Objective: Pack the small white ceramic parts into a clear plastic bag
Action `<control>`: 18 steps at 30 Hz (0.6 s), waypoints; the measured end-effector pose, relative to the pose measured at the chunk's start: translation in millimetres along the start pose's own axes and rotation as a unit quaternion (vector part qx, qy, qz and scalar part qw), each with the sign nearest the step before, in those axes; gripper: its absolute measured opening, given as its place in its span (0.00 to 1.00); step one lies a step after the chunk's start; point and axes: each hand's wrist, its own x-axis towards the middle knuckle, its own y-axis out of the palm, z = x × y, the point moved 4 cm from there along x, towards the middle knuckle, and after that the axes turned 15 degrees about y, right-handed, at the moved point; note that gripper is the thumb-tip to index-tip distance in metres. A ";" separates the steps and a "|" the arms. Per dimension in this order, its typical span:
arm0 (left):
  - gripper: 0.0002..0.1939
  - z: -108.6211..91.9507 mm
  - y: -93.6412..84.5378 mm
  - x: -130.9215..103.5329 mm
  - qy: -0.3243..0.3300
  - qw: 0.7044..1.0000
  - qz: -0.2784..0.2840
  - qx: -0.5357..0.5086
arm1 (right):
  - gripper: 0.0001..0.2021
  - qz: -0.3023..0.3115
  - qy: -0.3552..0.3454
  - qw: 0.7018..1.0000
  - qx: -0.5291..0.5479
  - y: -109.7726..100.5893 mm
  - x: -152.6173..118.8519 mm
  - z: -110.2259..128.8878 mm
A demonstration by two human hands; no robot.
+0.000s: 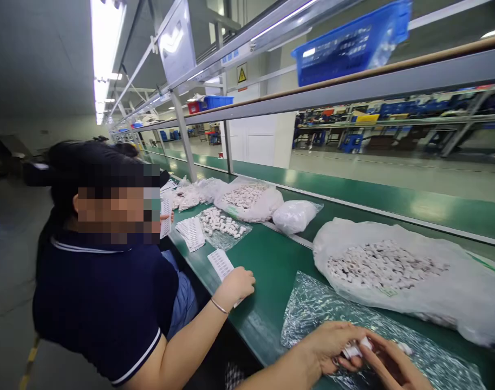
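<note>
At the lower right, my left hand [332, 344] is closed around a small white cylindrical part [352, 351]. The fingers of my right hand [393, 365] pinch at the same part from the other side; its lower portion runs out of the picture. Both hands are above a clear plastic bag [316, 303] that lies flat on the green bench [267, 276]. Another small white piece [404, 348] shows just past my right fingers. Beyond my hands a large translucent bag [446, 281] lies open, full of similar white parts [385, 262].
On the left sits a co-worker [105, 309], one hand [235, 287] over a label sheet [220, 264]. More label sheets [190, 234], loose white parts [221, 222], a filled bag [272, 200] and a white bundle [296, 215] are farther along. A blue bin [353, 46] stands on the shelf above.
</note>
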 end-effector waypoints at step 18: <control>0.31 49.2 23.0 31.5 -0.093 0.986 0.039 0.134 | 0.11 -0.130 -0.012 0.989 0.069 -27.6 -49.3 42.4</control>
